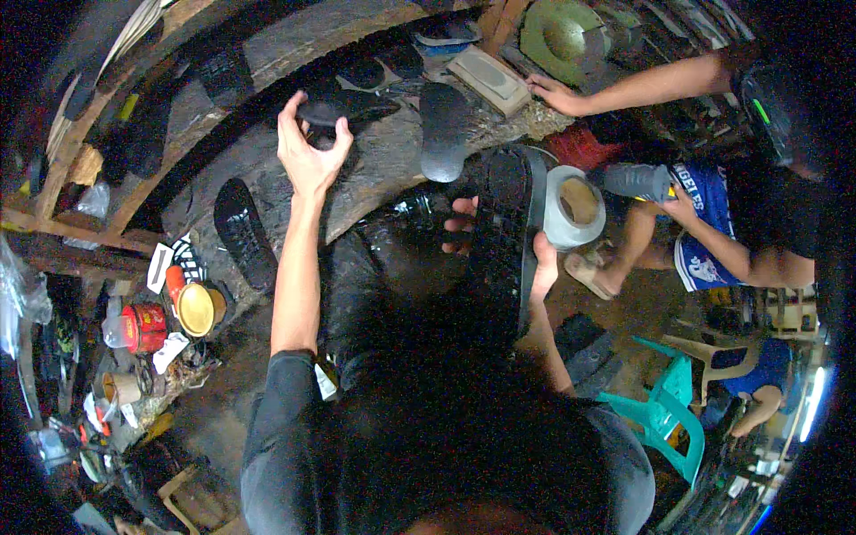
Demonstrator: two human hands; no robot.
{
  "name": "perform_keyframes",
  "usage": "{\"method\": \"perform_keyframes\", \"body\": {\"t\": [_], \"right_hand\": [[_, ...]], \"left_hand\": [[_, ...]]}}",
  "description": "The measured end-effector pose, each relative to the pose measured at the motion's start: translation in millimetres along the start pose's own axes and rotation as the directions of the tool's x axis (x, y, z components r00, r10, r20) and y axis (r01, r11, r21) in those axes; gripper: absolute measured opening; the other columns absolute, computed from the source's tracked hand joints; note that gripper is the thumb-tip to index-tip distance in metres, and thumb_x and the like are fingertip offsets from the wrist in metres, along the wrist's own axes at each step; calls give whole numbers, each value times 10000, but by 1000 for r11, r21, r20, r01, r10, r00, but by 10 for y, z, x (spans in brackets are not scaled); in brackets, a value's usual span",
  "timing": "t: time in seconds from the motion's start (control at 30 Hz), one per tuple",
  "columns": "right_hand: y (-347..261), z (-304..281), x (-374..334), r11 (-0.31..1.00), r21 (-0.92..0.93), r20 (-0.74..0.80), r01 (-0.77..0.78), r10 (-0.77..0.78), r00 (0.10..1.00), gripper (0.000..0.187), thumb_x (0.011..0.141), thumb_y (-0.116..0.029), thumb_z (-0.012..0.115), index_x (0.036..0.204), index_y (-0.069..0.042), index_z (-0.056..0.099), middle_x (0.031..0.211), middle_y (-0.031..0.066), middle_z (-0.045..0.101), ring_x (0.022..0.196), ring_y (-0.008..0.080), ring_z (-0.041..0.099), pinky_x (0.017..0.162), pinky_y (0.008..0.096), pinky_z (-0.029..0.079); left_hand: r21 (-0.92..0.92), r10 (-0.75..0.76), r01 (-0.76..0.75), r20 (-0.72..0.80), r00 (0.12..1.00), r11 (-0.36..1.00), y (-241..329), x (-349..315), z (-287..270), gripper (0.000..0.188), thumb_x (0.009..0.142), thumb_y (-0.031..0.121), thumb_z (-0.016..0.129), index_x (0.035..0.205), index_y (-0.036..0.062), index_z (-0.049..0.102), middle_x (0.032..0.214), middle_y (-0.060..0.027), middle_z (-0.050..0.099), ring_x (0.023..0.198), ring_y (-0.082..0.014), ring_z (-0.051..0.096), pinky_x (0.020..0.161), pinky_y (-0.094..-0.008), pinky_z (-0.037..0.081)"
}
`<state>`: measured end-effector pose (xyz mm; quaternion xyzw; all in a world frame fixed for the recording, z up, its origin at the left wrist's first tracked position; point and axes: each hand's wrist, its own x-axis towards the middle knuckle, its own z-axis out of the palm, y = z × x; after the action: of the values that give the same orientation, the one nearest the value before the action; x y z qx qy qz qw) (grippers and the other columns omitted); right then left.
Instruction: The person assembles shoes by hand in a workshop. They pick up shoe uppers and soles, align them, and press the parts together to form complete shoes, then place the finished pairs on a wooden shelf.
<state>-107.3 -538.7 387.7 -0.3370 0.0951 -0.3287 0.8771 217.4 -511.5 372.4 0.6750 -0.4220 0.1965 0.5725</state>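
On the far side of the wooden bench, my left hand (312, 160) has its thumb and fingers curved around the rounded end of a black shoe sole (323, 112). My right hand (541, 276) grips a black sandal-like shoe (506, 214), its thumb along the right edge and fingertips showing on the left. Between the hands, a grey-black sole (442, 134) lies on the bench. Left of my left forearm rests another black sole (242, 234), shiny in its middle. My head's dark shape hides much of my lap and the shoe's lower end.
A wide white roll (575, 207) is right of the shoe. Another person's hand (557, 95) touches a beige block (490, 78); their other hand holds a grey shoe (637, 183). A yellow tub (198, 309) and red can (144, 327) stand left; a turquoise chair (664, 406) stands right.
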Motion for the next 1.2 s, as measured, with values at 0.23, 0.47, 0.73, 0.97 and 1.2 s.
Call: {"method": "perform_keyframes", "body": {"t": [0.23,0.47,0.73,0.97,1.2], "right_hand": [[-174,89,120,761,-607,131,231,-190,973,1000,842,-579,701,1529,57,349,1459,283,536,1289,423,597,1067,534,499],[184,751,270,182,-900,353,397,-232,906,905,717,-248,916,1439,72,475,1275,216,661,1154,314,687,1025,379,524],[510,1083,458,28,-835,484,549,-437,758,938,715,-245,926,1452,94,456,1324,266,636,1189,344,679,1014,410,540],[464,1145,486,58,-825,484,562,-442,755,898,711,-246,917,1412,121,492,1330,267,640,1207,339,664,1057,417,508],[449,1145,522,-1,-816,514,578,-460,724,879,696,-234,916,1390,124,514,1311,257,651,1190,344,668,1059,421,504]], "left_hand": [[-625,-135,67,-62,989,778,295,408,-517,675,985,308,612,1536,14,356,1385,-195,549,1267,-315,584,1082,-462,479],[-890,-349,443,450,822,-103,764,-88,-654,685,1085,554,228,1481,43,454,1216,-216,659,1067,-355,686,961,-537,573],[-846,-371,504,418,829,174,1211,-190,-806,792,1083,640,158,1418,15,512,1172,-175,687,1057,-278,681,964,-410,546],[-836,-325,495,412,851,237,1281,-201,-803,829,1073,662,158,1402,-2,529,1202,-171,674,1108,-260,650,1025,-395,495],[-828,-318,515,438,841,222,1318,-216,-798,842,1072,670,157,1405,-7,530,1215,-161,671,1139,-251,636,1057,-390,474]]}}
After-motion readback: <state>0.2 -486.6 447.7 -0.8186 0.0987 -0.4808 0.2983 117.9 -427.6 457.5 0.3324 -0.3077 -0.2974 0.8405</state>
